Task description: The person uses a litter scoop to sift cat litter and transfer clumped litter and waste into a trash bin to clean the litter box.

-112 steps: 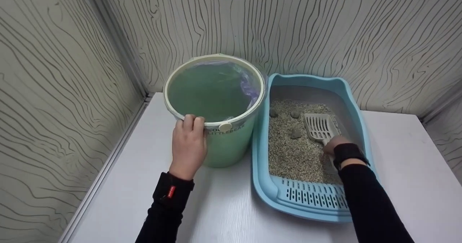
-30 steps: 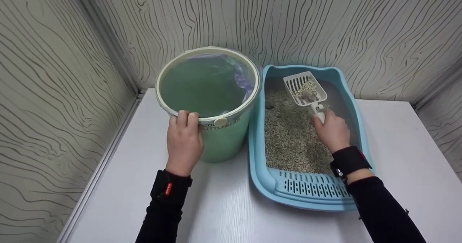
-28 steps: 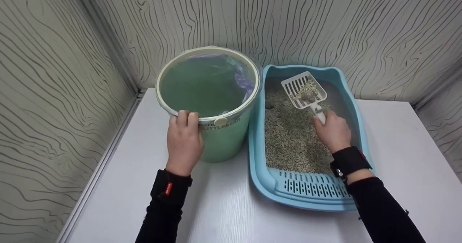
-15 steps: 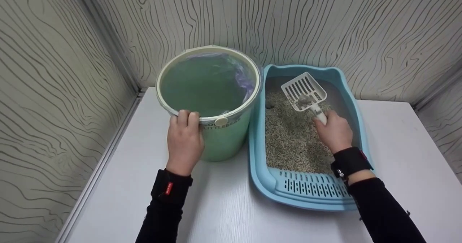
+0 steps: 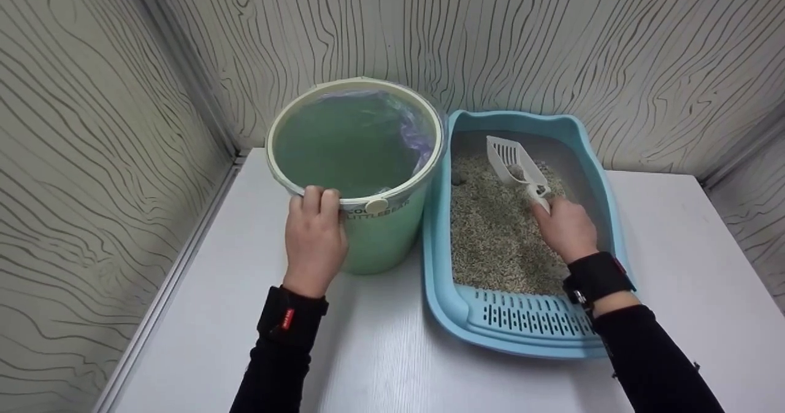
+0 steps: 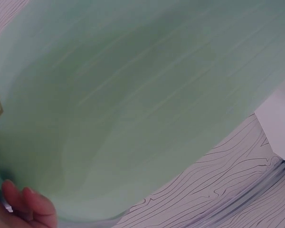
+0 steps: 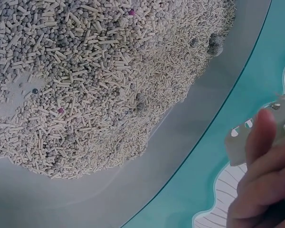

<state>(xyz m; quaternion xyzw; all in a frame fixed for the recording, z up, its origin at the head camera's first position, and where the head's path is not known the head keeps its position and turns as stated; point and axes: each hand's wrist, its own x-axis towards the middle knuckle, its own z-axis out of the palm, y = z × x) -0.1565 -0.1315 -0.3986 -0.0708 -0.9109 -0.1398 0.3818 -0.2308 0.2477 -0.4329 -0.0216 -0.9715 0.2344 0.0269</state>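
My left hand grips the front rim of a green bucket, fingers curled over the edge; a clear-purple bag lines it. In the left wrist view the fingertips show beside the bucket wall. My right hand holds the handle of a white slotted scoop, tilted above the litter, with a greyish clump in it. The right wrist view shows the right hand round the scoop, which is partly cut off by the frame.
The blue litter tray stands right of the bucket, close against it, on a white table. One dark clump lies at the litter's left edge. Behind and at both sides rise wood-patterned walls.
The scoop has gone from down in the litter to above it, picking up a clump; loose litter has dropped out, and the scoop has tilted. The left hand has stayed on the rim.
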